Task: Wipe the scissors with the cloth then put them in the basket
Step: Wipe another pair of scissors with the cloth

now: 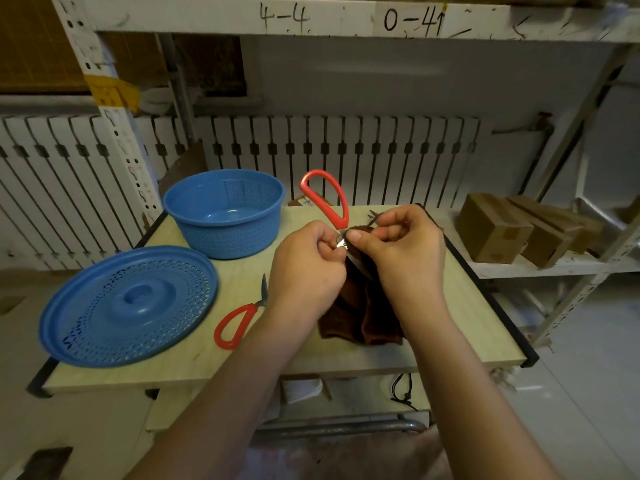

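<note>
nearest you, your left hand [306, 268] pinches the metal neck of the scissors [327, 199] just below the red loop, which stands up and away from you. your right hand [398, 251] has thumb and fingers curled round the cloth [360, 317], pressing it onto the blade; the rest of the brown cloth hangs down and pools on the table [467, 306]. so the scissors are lifted above the table, between both hands, blades mostly hidden in the fabric.

expect them to be light but stiff, with slick steel and sharp edges and point. the cloth is soft and will bunch, so keep it between your fingers and the edge. the safest hold is likely the red loop or the neck, never the bare blade.

left of your wrist a second pair [239, 320] lies flat on the table. beyond that sits the blue lid [128, 306], and farther back the open basket [225, 213], with nothing visible in it, near enough for the drop-off.
</note>
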Available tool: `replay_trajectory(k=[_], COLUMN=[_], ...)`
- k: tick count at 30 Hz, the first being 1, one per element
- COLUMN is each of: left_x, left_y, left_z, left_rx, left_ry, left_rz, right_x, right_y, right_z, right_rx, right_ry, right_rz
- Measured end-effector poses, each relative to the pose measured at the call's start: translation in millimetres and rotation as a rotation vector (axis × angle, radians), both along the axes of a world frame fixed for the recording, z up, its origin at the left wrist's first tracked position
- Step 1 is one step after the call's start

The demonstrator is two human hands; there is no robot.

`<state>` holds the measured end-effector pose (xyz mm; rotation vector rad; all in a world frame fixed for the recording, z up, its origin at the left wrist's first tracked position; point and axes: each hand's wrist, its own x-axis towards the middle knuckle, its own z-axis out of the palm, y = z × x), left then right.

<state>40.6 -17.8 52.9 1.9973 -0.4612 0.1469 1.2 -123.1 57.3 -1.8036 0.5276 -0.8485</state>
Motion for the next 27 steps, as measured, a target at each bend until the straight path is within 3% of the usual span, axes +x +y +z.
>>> replay_trajectory(k=[14,19,27], left_x=[3,5,10], left_y=[6,9,5], left_z=[-12,-9,1], left_rx=[0.024,-0.115,-0.055], left_ry=[-0.009,0.101,0.148], left_rz=[-0.034,-0.056,-0.023], right_x=[5,-2,-11], right_y=[-17,-34,-24], right_z=[7,9,2], right_rx=[0.074,0.081,-0.105], right_ry=[-0.023,-0.048,-0.030], right_rz=[-0.081,-0.111,-0.009])
